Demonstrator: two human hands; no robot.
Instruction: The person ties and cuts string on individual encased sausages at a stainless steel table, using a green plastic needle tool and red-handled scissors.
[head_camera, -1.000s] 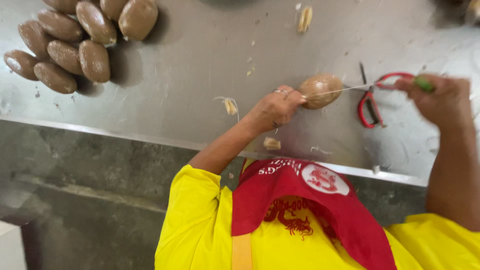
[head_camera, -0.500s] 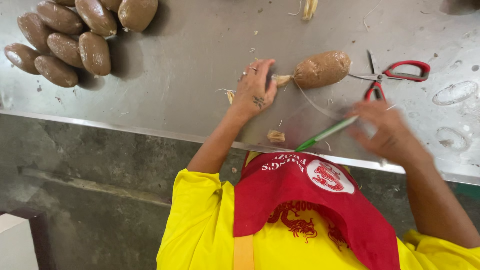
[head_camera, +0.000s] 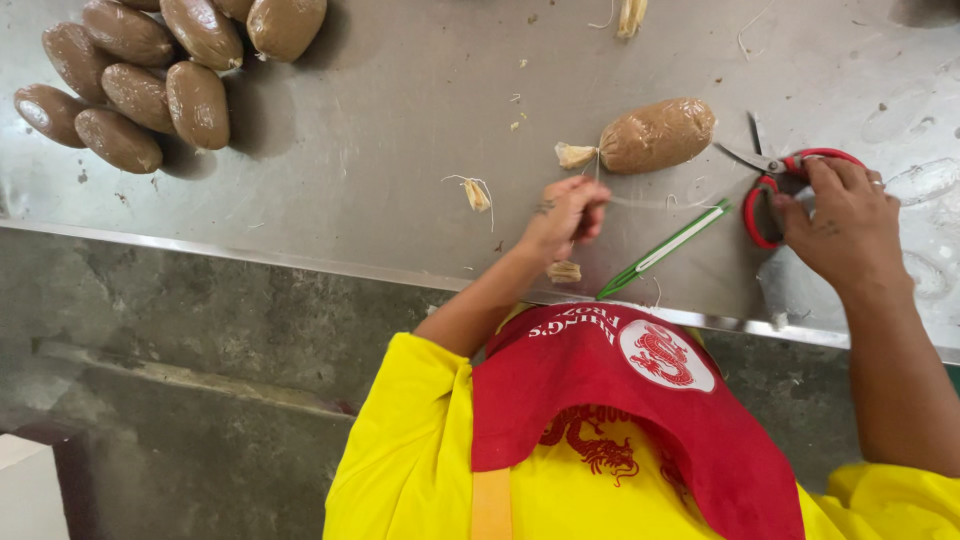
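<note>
While the left hand pinches a thin pale string with closed fingers, the brown oval wrapped sausage lies just beyond it on the grey steel table, near the front edge. Curled fingers of the right hand grip the red-handled scissors, partly covering the handles. A green-and-white strip lies between the hands. Bare steel separates this spot from the pile of brown sausages, cut off at the top.

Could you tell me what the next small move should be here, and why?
Probably lift the red scissors and snip the string. The right hand already rests on their handles, while the left hand pinches a thin string running from the tied end of the brown sausage.
</note>
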